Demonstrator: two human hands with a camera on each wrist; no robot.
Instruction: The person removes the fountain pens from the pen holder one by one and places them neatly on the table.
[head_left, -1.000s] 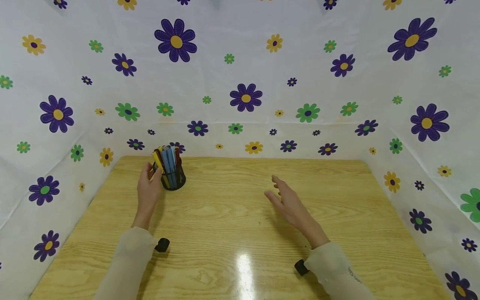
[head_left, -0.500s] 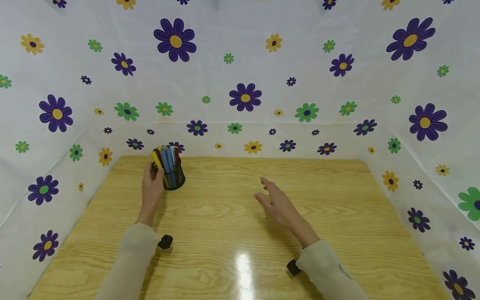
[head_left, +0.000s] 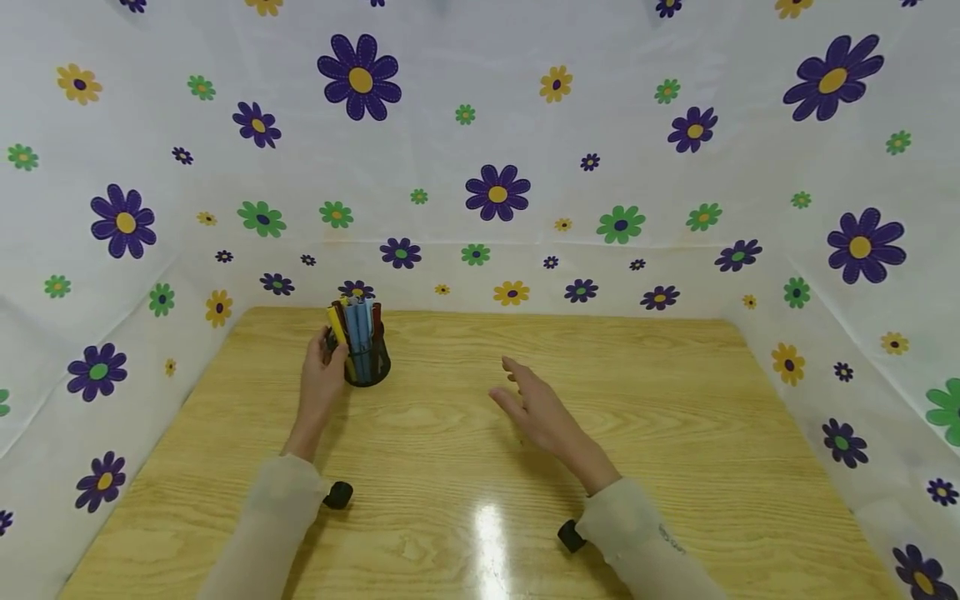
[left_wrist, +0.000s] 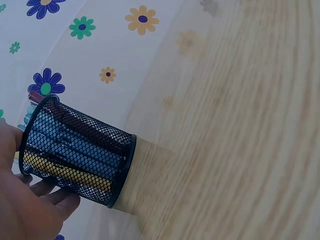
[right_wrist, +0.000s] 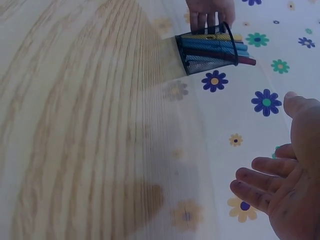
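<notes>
A black mesh pen holder stands upright on the wooden table at the back left, filled with several yellow, blue and dark red pens. My left hand grips it from its left side. In the left wrist view the fingers lie along one side of the mesh, and the thumb is by the rim. My right hand hovers above the table to the right of the pen holder, apart from it. Its fingers are extended and hold nothing, as the right wrist view shows the open palm.
A white cloth with purple, yellow and green flowers rises behind the table and along both sides. The light wood table carries a bright reflection near its front. A small black device sits at each sleeve cuff.
The left hand has closed round the pen holder and shifted it slightly to the right. My right hand has moved left, closer to the pen holder. The head view has turned slightly.
</notes>
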